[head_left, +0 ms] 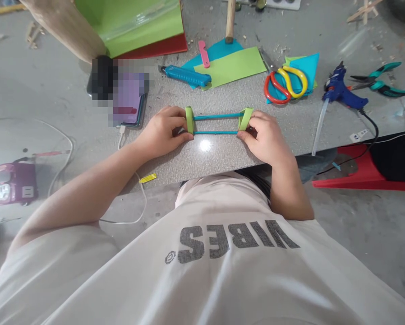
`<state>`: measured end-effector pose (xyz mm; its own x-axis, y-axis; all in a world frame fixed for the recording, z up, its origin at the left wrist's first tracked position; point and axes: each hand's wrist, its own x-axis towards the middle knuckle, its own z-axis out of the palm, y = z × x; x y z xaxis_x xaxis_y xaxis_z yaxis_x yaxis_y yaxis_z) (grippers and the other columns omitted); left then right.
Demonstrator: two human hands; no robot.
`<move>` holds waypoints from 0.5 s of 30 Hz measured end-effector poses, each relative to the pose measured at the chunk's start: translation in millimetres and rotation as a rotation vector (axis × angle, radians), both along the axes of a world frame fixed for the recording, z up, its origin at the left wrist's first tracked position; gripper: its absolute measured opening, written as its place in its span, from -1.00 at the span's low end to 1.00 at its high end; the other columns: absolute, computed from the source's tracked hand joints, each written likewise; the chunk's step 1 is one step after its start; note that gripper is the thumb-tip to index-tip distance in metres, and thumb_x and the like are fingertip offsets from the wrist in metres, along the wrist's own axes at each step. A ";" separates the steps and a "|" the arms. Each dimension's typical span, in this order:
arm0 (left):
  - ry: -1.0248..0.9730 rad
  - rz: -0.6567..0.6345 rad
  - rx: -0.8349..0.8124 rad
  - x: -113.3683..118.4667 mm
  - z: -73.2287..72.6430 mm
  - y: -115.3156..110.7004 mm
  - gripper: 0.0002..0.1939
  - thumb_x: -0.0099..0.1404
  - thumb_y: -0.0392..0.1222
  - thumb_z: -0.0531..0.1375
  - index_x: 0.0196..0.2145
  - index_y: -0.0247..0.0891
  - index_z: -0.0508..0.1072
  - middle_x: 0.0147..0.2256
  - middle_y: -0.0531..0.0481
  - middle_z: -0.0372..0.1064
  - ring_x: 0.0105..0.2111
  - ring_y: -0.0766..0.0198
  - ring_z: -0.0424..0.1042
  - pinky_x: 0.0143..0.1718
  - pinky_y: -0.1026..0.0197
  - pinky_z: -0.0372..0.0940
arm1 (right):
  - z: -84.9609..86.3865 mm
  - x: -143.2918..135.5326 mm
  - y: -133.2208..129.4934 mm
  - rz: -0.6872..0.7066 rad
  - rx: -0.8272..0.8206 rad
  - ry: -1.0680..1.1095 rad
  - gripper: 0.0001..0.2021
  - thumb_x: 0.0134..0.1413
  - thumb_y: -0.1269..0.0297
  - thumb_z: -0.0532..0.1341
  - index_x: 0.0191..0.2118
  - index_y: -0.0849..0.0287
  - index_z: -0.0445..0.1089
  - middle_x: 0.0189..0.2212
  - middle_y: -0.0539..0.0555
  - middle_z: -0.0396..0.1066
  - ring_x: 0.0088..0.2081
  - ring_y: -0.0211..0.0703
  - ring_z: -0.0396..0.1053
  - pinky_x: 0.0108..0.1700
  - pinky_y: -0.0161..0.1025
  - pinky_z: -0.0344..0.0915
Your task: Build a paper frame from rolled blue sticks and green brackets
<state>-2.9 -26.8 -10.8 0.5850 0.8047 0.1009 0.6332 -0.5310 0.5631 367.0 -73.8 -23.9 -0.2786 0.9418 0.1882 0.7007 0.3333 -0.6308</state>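
Near the surface's edge closest to you | your left hand grasps one green strip, your right hand a second strip | blue rods between, ends hard to make out

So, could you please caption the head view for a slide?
Left hand and right hand hold green end pieces joined by two blue bars, scissors beyond.

Craft workshop, scrap-littered counter, glue gun, pliers, utility knife, scissors, coloured paper, wood scraps
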 end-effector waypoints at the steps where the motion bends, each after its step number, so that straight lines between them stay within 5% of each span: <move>1: -0.004 0.000 -0.004 -0.2 0.1 0.1 -0.74 0.54 0.17 0.38 -0.26 0.02 0.61 0.19 -0.10 0.74 0.24 -0.24 0.66 0.46 -0.38 0.51 | -0.5 0.2 0.1 -0.001 -0.002 0.005 -0.74 0.41 0.26 0.51 -0.27 -0.01 0.44 -0.03 0.19 0.64 0.06 0.29 0.59 0.22 0.30 0.52; 15: -0.024 0.078 0.044 4.5 -4.2 -1.3 -0.72 0.51 0.13 0.41 -0.28 -0.07 0.71 0.03 -0.16 0.80 0.08 -0.18 0.68 0.26 -0.35 0.57 | -8.2 -0.9 3.9 -0.007 0.016 0.006 -0.73 0.39 0.31 0.51 -0.29 0.00 0.44 0.14 0.23 0.67 0.20 0.37 0.54 0.37 0.41 0.50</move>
<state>1.6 -28.1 -15.0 0.5176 0.8423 0.1508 0.6603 -0.5052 0.5557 366.1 -69.9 -32.1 -0.2707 0.9406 0.2048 0.6994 0.3383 -0.6296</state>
